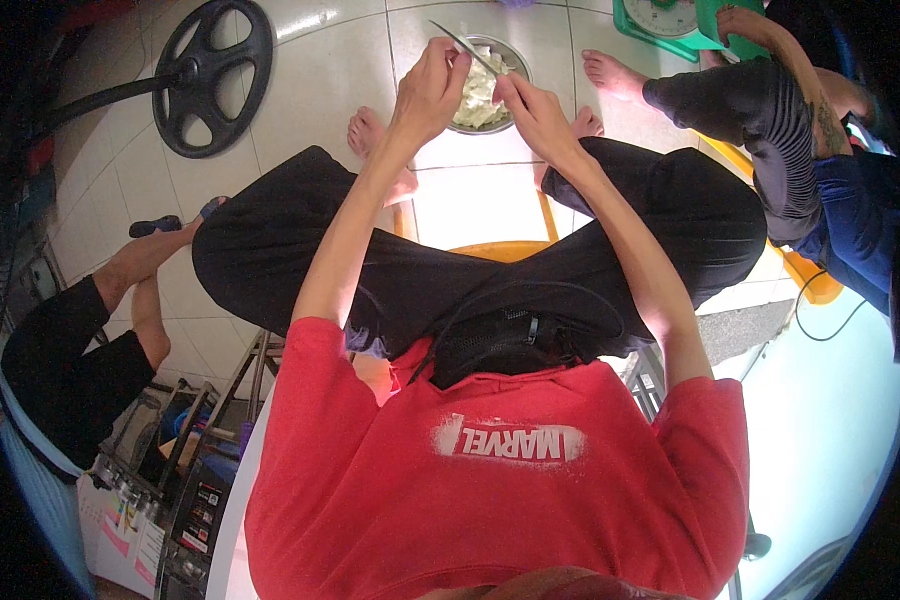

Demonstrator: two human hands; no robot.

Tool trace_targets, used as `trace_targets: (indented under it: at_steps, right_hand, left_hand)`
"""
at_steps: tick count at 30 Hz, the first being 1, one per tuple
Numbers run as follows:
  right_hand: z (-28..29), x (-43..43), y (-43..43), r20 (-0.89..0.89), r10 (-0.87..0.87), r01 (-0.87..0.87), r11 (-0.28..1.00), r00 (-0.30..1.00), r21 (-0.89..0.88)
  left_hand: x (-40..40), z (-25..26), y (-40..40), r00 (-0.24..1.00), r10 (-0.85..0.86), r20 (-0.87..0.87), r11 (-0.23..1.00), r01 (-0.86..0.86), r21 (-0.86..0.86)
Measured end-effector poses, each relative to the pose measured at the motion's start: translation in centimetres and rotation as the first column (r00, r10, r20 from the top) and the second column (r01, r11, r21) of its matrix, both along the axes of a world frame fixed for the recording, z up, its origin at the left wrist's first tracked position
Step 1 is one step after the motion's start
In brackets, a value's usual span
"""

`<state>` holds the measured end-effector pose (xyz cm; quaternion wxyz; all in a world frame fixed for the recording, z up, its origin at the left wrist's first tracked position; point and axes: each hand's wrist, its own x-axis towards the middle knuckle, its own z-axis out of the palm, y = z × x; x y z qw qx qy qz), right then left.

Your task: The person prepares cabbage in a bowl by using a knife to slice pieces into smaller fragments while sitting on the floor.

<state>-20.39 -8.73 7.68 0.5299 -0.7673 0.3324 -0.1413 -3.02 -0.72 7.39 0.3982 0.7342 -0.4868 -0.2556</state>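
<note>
My right hand (541,116) grips a knife whose narrow metal blade (481,63) slants up and to the left over a round metal bowl (525,69). Soft, pale cream pieces (483,105) fill the bowl, which sits on the tiled floor between my feet. My left hand (429,88) is at the bowl's left side, its thumb and fingers brought together by the blade. Whether something small is pinched there is hidden by the fingers. The knife's handle is mostly covered by my right hand.
A black spoked round base with a pole (187,75) stands at upper left. At upper right is a green dial scale (664,19). A seated person's knee (720,97) is on the right; another person's leg (135,274) is on the left. Below me is a yellow stool (495,250).
</note>
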Motion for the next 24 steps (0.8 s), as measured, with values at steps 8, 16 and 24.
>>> trace_targets:
  at_steps: [8, 16, 24]
  right_hand:
    - [-0.5, -0.1, -0.1, -0.011, 0.018, -0.018, 1.000, 1.000, 0.009]
    - [-0.5, 0.0, 0.0, 0.018, 0.027, -0.027, 1.000, 0.999, -0.001]
    - [-0.1, -0.1, 0.0, 0.000, 0.072, -0.072, 0.997, 0.997, 0.028]
  left_hand:
    - [0.0, 0.0, 0.0, 0.999, -0.038, 0.004, 0.999, 0.038, -0.009]
    - [-0.3, 0.3, 0.2, 0.996, -0.082, 0.042, 0.997, 0.082, -0.004]
    - [-0.3, 0.4, 0.2, 0.990, -0.113, 0.087, 0.992, 0.118, -0.055]
